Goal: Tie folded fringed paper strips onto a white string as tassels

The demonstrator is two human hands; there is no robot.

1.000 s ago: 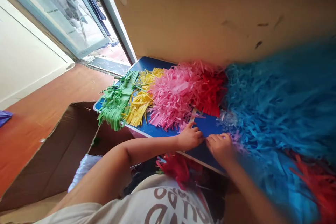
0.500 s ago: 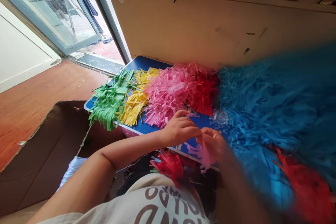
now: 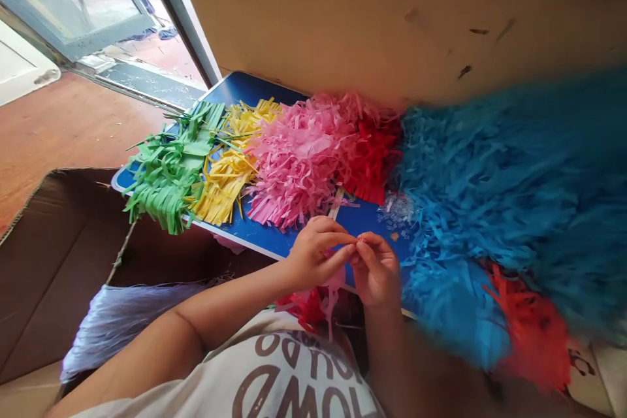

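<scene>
Tissue [image 3: 335, 279], pink, pinched at its top between the meeting fingertips of left hand [image 3: 318, 251] and right hand [image 3: 379, 271], both clamped on it, loose strips hanging below the grip, between the hands, near red tuft [image 3: 304, 307] by the shirt [image 3: 304, 366]. Just beyond the grip, on the blue table [image 3: 369, 219], pink fringe [image 3: 304, 150], with red fringe [image 3: 367, 170] beside it, clear scraps [image 3: 398, 209] and blue heap [image 3: 480, 189] to the right. Farther left, yellow fringe [image 3: 225, 186], then green fringe [image 3: 171, 170], and below them an open box [image 3: 59, 228] with pale strands [image 3: 130, 320].
</scene>
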